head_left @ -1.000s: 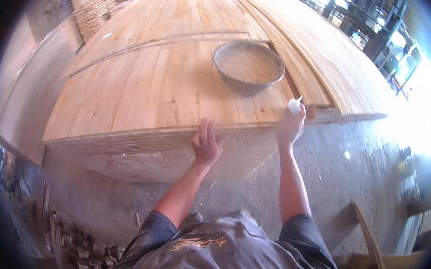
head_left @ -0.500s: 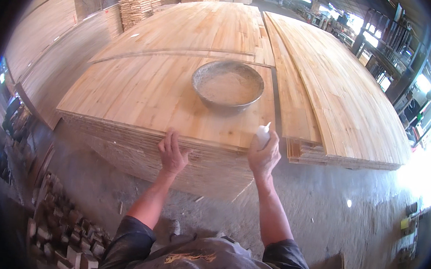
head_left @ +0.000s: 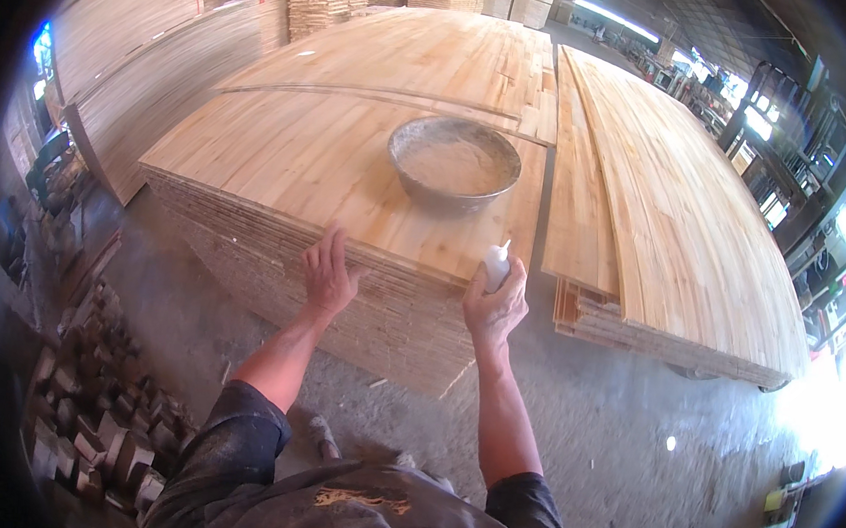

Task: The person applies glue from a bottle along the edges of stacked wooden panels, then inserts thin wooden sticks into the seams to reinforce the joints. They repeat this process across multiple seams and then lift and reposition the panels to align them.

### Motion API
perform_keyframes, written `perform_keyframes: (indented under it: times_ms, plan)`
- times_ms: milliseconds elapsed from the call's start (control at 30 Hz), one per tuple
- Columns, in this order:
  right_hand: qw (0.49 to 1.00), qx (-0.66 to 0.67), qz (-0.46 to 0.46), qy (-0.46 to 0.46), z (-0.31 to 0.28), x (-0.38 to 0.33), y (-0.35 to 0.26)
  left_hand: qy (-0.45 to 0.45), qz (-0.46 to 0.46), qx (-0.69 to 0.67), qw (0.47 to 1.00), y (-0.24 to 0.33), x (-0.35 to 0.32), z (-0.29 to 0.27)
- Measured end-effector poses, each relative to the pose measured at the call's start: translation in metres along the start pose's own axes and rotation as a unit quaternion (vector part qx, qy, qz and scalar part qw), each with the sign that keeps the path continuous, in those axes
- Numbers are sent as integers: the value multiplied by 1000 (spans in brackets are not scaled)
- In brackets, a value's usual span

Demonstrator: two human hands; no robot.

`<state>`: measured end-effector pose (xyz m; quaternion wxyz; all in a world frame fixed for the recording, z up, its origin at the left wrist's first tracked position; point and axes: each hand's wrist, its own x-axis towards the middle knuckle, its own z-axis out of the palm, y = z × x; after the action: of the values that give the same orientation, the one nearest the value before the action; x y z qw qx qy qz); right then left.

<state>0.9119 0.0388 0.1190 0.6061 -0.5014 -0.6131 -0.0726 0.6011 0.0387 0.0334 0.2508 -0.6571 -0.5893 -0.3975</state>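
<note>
Wooden stack edge: left hand flat, right hand gripping bottle.

L hand slid left along stack edge.

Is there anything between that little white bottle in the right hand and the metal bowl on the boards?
Nothing visible. The right hand holds the white bottle at the stack's near edge, and only bare wooden board lies between it and the metal bowl.

A dusty dark grey short-sleeved shirt with a small orange chest mark, forearms bare.
</note>
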Motion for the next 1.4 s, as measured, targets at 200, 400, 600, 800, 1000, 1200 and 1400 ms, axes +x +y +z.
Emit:
perform_keyframes:
  times_ms: [200, 400, 600, 800, 1000, 1200, 1400]
  plan:
    - [999, -17, -19, 25, 6, 0, -1, 25, -1, 35, 999, 6, 2, -3]
    - [999, -25, -9, 25, 1, -1, -3, 26, -1, 47, 999, 8, 5, -10]
    - [996, -85, -19, 25, 7, -4, 5, -194, -172, -64, 964, 0, 6, -6]
    - [990, -98, -88, 49, 11, -8, 17, -37, -47, -28, 998, 0, -4, -14]
    - [993, -106, -48, 31, 14, -13, 22, 45, -31, -4, 999, -5, -13, -15]
    - [993, -101, -66, 5, 5, -13, 23, 37, -80, -51, 995, -1, -5, -12]
    - [997, -80, -19, -8, 6, -11, 5, 21, -76, -68, 995, 6, 1, -18]
